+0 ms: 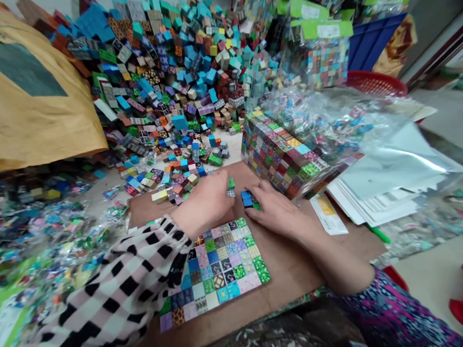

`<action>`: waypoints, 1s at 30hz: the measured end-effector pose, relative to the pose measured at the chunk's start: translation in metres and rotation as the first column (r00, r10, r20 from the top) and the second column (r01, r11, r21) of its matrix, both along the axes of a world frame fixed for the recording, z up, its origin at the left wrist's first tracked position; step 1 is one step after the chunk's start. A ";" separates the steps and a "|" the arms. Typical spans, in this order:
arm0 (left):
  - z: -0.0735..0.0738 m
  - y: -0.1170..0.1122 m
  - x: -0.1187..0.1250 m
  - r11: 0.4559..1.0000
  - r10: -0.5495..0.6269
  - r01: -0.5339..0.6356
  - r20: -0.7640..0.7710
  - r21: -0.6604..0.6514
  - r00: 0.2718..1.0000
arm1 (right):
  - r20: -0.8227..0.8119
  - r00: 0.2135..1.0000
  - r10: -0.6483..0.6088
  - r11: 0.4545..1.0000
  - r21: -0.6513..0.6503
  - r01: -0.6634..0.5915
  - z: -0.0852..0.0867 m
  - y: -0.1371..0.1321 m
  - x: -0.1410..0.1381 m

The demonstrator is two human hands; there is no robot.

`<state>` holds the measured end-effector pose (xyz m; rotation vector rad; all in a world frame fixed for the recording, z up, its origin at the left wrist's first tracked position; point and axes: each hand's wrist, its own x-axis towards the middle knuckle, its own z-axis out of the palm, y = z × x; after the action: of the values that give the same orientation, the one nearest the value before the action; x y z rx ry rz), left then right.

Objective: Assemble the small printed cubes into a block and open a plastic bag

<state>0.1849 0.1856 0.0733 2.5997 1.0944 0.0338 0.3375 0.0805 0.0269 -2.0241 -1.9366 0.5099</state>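
Note:
A flat grid of small patterned cubes [218,269] lies on a brown board [294,275] in front of me. My left hand [205,201] rests just beyond the grid's far edge, fingers curled over a few small cubes, with a green one [231,183] at its fingertips. My right hand [273,210] lies beside it, fingers closed on a blue cube [246,198] and a green one. The two hands almost touch.
A huge heap of colourful cubes [176,66] rises behind the board. A packed block of cubes [281,154] in clear plastic stands at right, with plastic bags [371,132] and paper sheets [360,201]. A brown sack [23,87] is at left; bagged sets [30,245] lie below it.

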 end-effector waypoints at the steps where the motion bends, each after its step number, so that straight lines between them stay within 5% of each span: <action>1: 0.003 0.000 -0.001 0.999 0.015 -0.014 0.021 -0.034 1.000 | -0.004 1.000 0.004 1.000 0.016 -0.004 -0.002 -0.002 0.001; 5: 0.022 -0.008 -0.005 0.984 0.127 -0.119 0.059 -0.131 0.990 | -0.055 0.998 -0.005 0.990 0.143 0.013 -0.007 -0.019 0.007; 9: 0.034 -0.029 -0.014 0.965 0.133 -0.124 0.025 -0.231 0.991 | -0.273 0.962 0.022 0.943 0.325 0.071 0.001 -0.046 0.005; 13: 0.025 -0.059 -0.017 0.979 -0.026 0.017 -0.043 -0.202 0.999 | -0.503 0.862 0.063 0.956 0.280 0.093 0.010 -0.077 -0.008; 19: 0.013 -0.096 -0.001 0.944 -0.293 0.294 0.031 -0.148 0.956 | -0.556 0.831 -0.019 0.920 0.315 0.232 -0.001 -0.102 -0.012; 26: -0.014 -0.110 0.024 0.912 -0.409 0.409 0.023 -0.024 0.912 | -0.581 0.807 -0.108 0.925 0.240 0.296 -0.023 -0.119 0.008; 30: -0.020 -0.109 0.032 0.907 -0.420 0.418 -0.036 -0.058 0.907 | -0.563 0.809 -0.168 0.922 0.201 0.331 -0.027 -0.121 0.013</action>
<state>0.2169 0.0764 0.0529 2.7439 0.5185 -0.1521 0.3500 -0.0403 0.0002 -1.6781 -1.2948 0.6046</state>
